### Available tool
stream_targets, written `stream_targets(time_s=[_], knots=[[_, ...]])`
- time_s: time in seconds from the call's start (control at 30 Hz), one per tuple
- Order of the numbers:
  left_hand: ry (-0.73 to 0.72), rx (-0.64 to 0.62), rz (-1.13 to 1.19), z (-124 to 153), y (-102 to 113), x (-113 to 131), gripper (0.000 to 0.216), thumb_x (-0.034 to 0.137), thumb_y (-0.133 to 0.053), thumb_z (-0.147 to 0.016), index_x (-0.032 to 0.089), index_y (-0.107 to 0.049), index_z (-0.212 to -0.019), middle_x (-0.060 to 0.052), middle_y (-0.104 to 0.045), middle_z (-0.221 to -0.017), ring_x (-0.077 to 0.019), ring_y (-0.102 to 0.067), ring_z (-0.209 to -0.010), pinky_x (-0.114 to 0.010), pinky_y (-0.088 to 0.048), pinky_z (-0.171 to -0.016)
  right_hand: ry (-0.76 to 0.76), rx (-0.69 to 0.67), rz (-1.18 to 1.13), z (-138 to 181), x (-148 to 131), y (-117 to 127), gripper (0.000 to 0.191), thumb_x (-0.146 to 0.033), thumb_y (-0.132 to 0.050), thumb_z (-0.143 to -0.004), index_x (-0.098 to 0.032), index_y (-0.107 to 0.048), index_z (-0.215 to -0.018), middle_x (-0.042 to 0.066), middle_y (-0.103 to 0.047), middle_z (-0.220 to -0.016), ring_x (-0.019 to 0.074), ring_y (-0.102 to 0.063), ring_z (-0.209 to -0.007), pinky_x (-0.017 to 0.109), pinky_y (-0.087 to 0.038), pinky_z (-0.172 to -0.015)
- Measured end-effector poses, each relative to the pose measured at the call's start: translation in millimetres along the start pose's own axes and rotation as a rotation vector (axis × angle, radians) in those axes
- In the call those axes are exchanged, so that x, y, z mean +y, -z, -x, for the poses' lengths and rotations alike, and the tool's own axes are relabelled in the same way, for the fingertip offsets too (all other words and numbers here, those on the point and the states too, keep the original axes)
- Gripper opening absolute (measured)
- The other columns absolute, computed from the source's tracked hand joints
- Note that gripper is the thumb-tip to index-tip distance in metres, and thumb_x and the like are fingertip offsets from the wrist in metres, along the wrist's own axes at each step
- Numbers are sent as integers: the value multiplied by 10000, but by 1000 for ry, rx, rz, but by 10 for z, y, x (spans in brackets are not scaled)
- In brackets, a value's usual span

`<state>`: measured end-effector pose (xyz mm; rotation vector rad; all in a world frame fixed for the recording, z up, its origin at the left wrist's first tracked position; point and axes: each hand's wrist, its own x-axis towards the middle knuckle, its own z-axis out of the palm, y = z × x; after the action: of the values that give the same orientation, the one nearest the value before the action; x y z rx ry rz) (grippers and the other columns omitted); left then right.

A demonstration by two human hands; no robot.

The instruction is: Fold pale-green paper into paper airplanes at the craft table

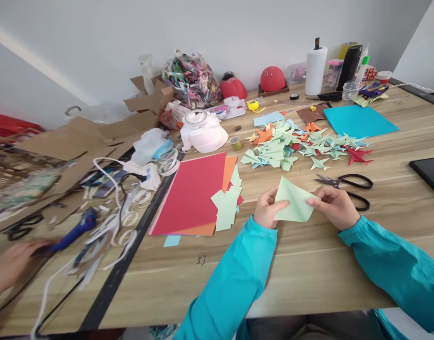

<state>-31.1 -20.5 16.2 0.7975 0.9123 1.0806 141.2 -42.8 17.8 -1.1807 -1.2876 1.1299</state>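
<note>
I hold a pale green paper piece (pixel 293 202), partly folded, just above the wooden table (pixel 309 264). My left hand (pixel 267 208) pinches its left edge. My right hand (pixel 336 206) pinches its right corner. Both arms wear teal sleeves. Black scissors (pixel 347 184) lie just beyond my right hand. A pile of folded green, orange and red paper shapes (pixel 294 146) sits farther back.
Red and orange sheets (pixel 195 193) with green offcuts lie to my left, and a teal sheet (pixel 358 120) at the back right. A phone (pixel 429 172) rests at the right edge. Another person's hand (pixel 7 269) reaches by a blue glue gun (pixel 77 229) on the far left. Clutter lines the wall.
</note>
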Motion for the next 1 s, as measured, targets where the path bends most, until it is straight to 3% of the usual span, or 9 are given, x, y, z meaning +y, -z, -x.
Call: stream_targets(time_s=[0.23,0.43,0.63,1.0], knots=[[52,20,-10,7,-31,-19,335,325,-801,-489,112,-689,-723,-74,-693,-673,-195,-635,-602,-297,-485,-580,-106,90,33,-59,-5,90,373,-520,-678,-632,-176,-535,-618,-35,-512,-392,88,-441,-334,208,-351,-336],[8,31,-53,-1,-45,-57,365,443,-744,-568,118,-670,-718,-35,-657,-596,-156,-605,-550,-265,-476,-548,-56,163,100,-72,5,131,335,-484,-627,-706,-149,-634,-728,-34,-512,-380,83,-433,-322,208,-355,-341],[4,-6,-330,0,-15,-62,445,573,-640,-624,150,-529,-544,47,-455,-369,-61,-362,-291,-187,-244,-294,-39,264,74,-79,-21,149,297,-440,-665,-677,-144,-647,-700,-41,-486,-378,72,-394,-318,208,-306,-321],[-188,133,-452,-9,21,-10,517,531,-667,-605,162,-359,-415,71,-297,-363,-27,-251,-339,-190,-153,-333,-50,393,-15,-127,-26,191,311,-422,-739,-595,-146,-596,-606,-21,-525,-433,52,-372,-334,190,-266,-300]])
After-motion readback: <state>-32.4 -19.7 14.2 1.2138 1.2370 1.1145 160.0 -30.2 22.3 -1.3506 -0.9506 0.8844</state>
